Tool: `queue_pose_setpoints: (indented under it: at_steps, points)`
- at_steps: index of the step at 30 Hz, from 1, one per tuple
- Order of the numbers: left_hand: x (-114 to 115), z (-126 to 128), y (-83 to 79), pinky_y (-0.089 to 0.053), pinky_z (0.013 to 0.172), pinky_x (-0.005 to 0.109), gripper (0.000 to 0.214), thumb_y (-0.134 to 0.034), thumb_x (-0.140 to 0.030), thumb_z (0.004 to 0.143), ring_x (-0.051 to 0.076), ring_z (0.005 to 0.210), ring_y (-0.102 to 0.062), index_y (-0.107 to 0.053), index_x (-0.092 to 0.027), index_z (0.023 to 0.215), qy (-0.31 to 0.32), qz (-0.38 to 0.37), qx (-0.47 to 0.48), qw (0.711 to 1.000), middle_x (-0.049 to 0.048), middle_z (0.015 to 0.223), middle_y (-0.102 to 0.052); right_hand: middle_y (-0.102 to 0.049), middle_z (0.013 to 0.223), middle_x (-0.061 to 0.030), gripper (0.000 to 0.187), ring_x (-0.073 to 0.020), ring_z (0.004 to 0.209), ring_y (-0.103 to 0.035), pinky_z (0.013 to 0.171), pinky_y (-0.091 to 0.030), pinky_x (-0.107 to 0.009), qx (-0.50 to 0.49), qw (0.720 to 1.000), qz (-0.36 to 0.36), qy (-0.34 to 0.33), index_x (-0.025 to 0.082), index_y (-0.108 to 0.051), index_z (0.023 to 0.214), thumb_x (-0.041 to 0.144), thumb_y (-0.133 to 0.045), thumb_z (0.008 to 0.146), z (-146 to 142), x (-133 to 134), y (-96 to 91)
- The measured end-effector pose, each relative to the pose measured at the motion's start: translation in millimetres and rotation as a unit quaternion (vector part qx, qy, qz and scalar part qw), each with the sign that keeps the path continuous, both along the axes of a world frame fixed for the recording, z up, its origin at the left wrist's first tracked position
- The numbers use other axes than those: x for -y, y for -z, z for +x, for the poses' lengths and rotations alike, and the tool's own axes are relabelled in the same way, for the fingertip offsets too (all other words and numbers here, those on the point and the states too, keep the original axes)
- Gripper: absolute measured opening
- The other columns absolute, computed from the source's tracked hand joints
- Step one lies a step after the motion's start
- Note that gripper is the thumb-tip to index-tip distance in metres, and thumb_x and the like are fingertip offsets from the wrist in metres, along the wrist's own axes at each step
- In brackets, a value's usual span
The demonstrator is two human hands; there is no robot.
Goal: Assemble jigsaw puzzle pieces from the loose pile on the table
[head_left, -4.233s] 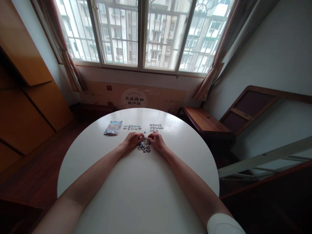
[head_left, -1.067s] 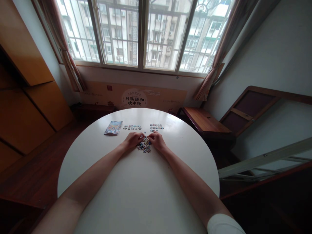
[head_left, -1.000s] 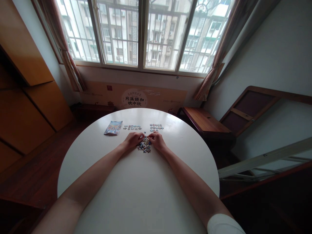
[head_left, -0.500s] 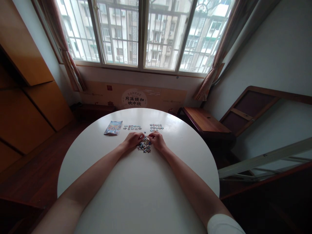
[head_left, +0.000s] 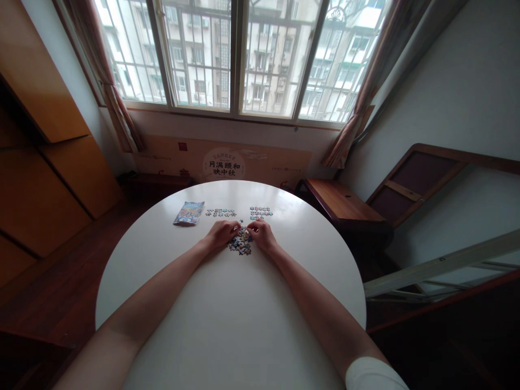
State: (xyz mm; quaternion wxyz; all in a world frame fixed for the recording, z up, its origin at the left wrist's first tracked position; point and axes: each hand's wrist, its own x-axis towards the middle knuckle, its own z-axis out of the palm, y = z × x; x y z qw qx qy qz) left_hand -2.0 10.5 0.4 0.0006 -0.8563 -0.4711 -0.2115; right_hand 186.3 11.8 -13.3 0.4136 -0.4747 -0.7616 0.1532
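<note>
A heap of small jigsaw puzzle pieces [head_left: 241,246] lies on the white round table [head_left: 231,314]. My left hand [head_left: 223,232] rests at the heap's left edge, fingers curled together at its far end. Opposite it, my right hand [head_left: 262,234] has thumb and forefinger pinched over the heap's right side. Whatever either hand pinches is too small to make out. One loose piece [head_left: 241,221] sits just beyond the fingertips. Past my left hand, pieces are laid out in rows [head_left: 221,212]; another set of rows [head_left: 260,211] lies beyond my right hand.
A colourful picture packet [head_left: 189,213] lies at the table's far left. Behind the table, a printed cardboard panel [head_left: 260,157] stands under the barred window. A wooden bench [head_left: 339,200] is beyond the right edge, and orange cabinets [head_left: 77,184] stand at left.
</note>
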Motion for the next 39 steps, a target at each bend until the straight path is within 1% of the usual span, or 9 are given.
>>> queue_pose_setpoints:
  at_steps: [11,19,32,34,39]
  points:
    - [-2.5,-1.3,2.7,-0.039,0.063,0.021,0.023,-0.046,-0.031,0.084,0.016,0.07,-0.061,-0.066,-0.021,0.09,0.007,0.003,0.005,1.0,0.0041,0.077,-0.068,-0.056,0.073,-0.0023,0.009,-0.0117,0.065,-0.053,0.065,-0.043,-0.023,0.005,1.0,-0.001,-0.001,0.016,-0.068,0.073,0.015,-0.059,0.073,0.3,0.2,0.3]
    - [-0.8,-0.5,-0.1,-0.038,0.062,0.021,0.024,-0.046,-0.031,0.084,0.015,0.069,-0.061,-0.066,-0.021,0.091,0.008,0.0,-0.002,1.0,0.0039,0.076,-0.068,-0.057,0.073,-0.0027,0.009,-0.0122,0.066,-0.053,0.065,-0.043,-0.024,0.008,1.0,-0.002,-0.001,0.016,-0.068,0.073,0.016,-0.059,0.074,-0.2,0.9,-1.5]
    - [-2.0,-0.8,1.6,-0.039,0.062,0.021,0.023,-0.046,-0.03,0.084,0.015,0.069,-0.06,-0.066,-0.021,0.09,0.008,0.006,0.002,1.0,0.0037,0.076,-0.068,-0.058,0.073,-0.0025,0.009,-0.0124,0.068,-0.054,0.067,-0.043,-0.024,0.015,1.0,0.002,0.003,0.016,-0.069,0.073,0.015,-0.059,0.074,0.0,1.0,-0.7]
    - [-1.6,-0.7,1.6,-0.039,0.063,0.021,0.024,-0.046,-0.03,0.084,0.015,0.069,-0.06,-0.066,-0.021,0.093,0.003,0.003,0.006,1.0,0.0036,0.075,-0.067,-0.058,0.073,-0.0026,0.009,-0.0125,0.068,-0.054,0.067,-0.043,-0.024,0.015,1.0,0.007,0.003,0.016,-0.069,0.073,0.015,-0.059,0.075,-0.9,1.1,-0.8]
    - [-1.3,-1.0,2.0,-0.04,0.064,0.022,0.032,-0.044,-0.031,0.085,0.014,0.065,-0.059,-0.057,-0.022,0.114,-0.009,0.01,0.024,1.0,0.0011,0.07,-0.065,-0.058,0.076,-0.0032,0.012,-0.0114,0.066,-0.054,0.066,-0.044,-0.023,0.009,1.0,0.018,0.021,0.015,-0.069,0.074,0.016,-0.057,0.077,1.5,-2.2,-4.7]
